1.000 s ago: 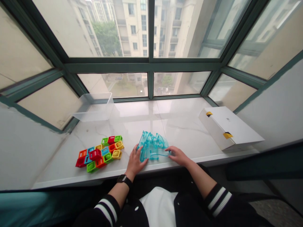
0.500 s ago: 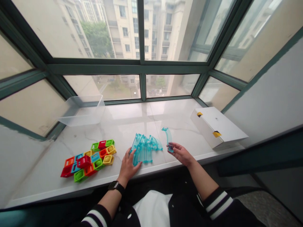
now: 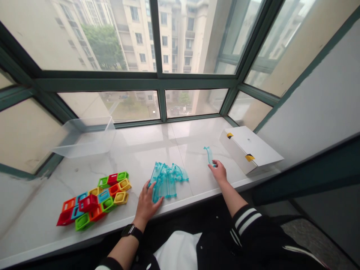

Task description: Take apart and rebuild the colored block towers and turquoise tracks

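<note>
A curved, see-through turquoise plastic track piece [image 3: 209, 154] is pinched by its near end in my right hand [image 3: 219, 172], over the right part of the sill. Its far end points towards the window. A heap of similar turquoise track pieces [image 3: 168, 182] lies in the middle of the sill, several of them overlapping. My left hand [image 3: 147, 200], with a black watch on the wrist, rests against the left and near side of this heap. Its fingers and thumb are spread, touching the outer pieces.
Left of the heap, several coloured plastic blocks [image 3: 95, 202] lie grouped, one red block on top. A clear plastic bin [image 3: 84, 144] stands at the back left. On the right is a white box [image 3: 253, 148] with yellow and black tabs. Window frames [image 3: 137, 83] border the marble-look sill [image 3: 140, 144].
My right hand has carried the curved track piece to the right and slightly away, off from the heap. My left hand stays at the heap. The head view has shifted a little.
</note>
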The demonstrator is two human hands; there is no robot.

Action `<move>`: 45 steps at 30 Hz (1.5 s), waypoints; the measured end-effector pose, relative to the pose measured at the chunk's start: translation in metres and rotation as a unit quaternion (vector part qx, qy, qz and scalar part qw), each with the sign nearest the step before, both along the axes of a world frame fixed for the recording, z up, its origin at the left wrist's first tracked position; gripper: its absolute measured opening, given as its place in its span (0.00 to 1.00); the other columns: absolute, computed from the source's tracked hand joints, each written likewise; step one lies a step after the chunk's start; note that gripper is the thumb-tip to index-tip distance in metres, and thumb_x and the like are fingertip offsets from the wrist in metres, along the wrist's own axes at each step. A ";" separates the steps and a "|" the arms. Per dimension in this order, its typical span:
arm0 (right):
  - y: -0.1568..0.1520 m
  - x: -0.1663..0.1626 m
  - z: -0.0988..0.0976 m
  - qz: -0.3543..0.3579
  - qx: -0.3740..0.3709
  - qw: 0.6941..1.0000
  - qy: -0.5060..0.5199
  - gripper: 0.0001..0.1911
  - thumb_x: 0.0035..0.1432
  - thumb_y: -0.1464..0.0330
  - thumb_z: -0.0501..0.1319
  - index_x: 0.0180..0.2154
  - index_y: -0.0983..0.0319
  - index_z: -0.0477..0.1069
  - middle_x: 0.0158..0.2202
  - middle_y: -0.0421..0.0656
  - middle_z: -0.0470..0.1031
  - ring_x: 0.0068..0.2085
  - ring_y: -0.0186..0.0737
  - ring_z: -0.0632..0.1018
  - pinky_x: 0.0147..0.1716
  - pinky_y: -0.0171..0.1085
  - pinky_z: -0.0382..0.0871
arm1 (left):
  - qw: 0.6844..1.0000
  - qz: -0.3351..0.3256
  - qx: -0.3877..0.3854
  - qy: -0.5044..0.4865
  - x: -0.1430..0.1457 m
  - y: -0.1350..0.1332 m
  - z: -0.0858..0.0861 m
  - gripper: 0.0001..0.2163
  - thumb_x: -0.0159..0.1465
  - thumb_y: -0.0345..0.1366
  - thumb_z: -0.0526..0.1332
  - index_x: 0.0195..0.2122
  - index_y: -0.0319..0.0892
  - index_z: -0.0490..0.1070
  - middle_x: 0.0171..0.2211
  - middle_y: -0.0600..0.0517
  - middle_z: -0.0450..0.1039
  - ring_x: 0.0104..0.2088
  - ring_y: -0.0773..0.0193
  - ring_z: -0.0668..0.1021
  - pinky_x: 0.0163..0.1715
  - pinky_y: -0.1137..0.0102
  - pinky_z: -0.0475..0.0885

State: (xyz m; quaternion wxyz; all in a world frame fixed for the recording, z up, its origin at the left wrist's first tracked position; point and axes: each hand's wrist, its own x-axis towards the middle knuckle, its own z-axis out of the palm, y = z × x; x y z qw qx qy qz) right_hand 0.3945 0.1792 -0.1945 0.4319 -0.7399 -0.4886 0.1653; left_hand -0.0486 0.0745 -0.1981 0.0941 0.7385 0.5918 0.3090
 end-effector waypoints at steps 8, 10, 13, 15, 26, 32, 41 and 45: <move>0.020 -0.008 -0.023 0.004 0.012 0.993 -0.115 0.15 0.58 0.58 0.65 0.44 0.59 0.78 0.44 0.52 0.79 0.47 0.54 0.77 0.53 0.51 0.71 | 1.000 0.003 -0.002 -0.006 0.000 0.000 -0.001 0.33 0.66 0.46 0.66 0.71 0.51 0.58 0.72 0.40 0.57 0.69 0.38 0.68 0.64 0.42 0.71; 0.022 -0.009 -0.025 -0.002 0.017 0.993 -0.119 0.15 0.59 0.58 0.65 0.44 0.59 0.79 0.44 0.53 0.79 0.47 0.54 0.77 0.54 0.51 0.70 | 1.000 0.002 -0.002 -0.006 -0.001 0.000 -0.001 0.33 0.66 0.46 0.66 0.71 0.51 0.58 0.72 0.39 0.57 0.69 0.39 0.67 0.64 0.42 0.71; 0.022 -0.009 -0.027 -0.012 0.029 0.990 -0.136 0.18 0.59 0.57 0.65 0.47 0.61 0.79 0.47 0.54 0.78 0.50 0.56 0.75 0.55 0.52 0.69 | 1.000 0.002 -0.007 -0.003 -0.001 0.000 -0.001 0.33 0.67 0.46 0.65 0.71 0.51 0.57 0.72 0.39 0.57 0.70 0.39 0.67 0.64 0.43 0.70; 0.018 -0.008 -0.029 -0.013 0.040 0.987 -0.153 0.19 0.59 0.58 0.64 0.48 0.62 0.78 0.49 0.55 0.76 0.51 0.57 0.74 0.56 0.53 0.69 | 1.000 0.003 -0.011 -0.001 -0.001 0.000 -0.001 0.33 0.67 0.46 0.65 0.71 0.50 0.57 0.72 0.39 0.56 0.70 0.39 0.66 0.65 0.43 0.70; 0.013 -0.007 -0.035 -0.020 0.069 0.986 -0.150 0.14 0.61 0.64 0.59 0.45 0.60 0.79 0.47 0.52 0.75 0.50 0.54 0.74 0.56 0.52 0.70 | 1.000 0.005 -0.015 -0.008 -0.001 0.000 -0.002 0.33 0.66 0.47 0.65 0.71 0.52 0.57 0.72 0.40 0.56 0.69 0.40 0.67 0.65 0.43 0.70; 0.013 -0.007 -0.035 -0.019 0.069 0.985 -0.155 0.13 0.62 0.63 0.59 0.45 0.60 0.78 0.47 0.53 0.75 0.50 0.54 0.74 0.55 0.51 0.71 | 1.000 0.006 -0.017 -0.003 -0.002 0.001 -0.003 0.33 0.67 0.48 0.65 0.71 0.52 0.57 0.72 0.40 0.56 0.70 0.40 0.66 0.65 0.42 0.70; 0.013 -0.007 -0.036 -0.019 0.065 0.987 -0.148 0.14 0.61 0.64 0.59 0.45 0.61 0.78 0.47 0.53 0.75 0.50 0.54 0.74 0.57 0.52 0.70 | 1.000 0.008 -0.020 -0.002 -0.002 0.000 -0.002 0.33 0.67 0.47 0.65 0.71 0.52 0.57 0.71 0.40 0.56 0.69 0.40 0.67 0.65 0.43 0.70; 0.013 -0.006 -0.037 -0.014 0.060 0.988 -0.141 0.14 0.61 0.64 0.59 0.45 0.61 0.78 0.47 0.54 0.75 0.51 0.54 0.74 0.57 0.52 0.69 | 1.000 0.009 -0.020 -0.005 -0.002 0.001 -0.003 0.33 0.67 0.47 0.65 0.71 0.51 0.58 0.72 0.40 0.56 0.70 0.40 0.66 0.65 0.43 0.70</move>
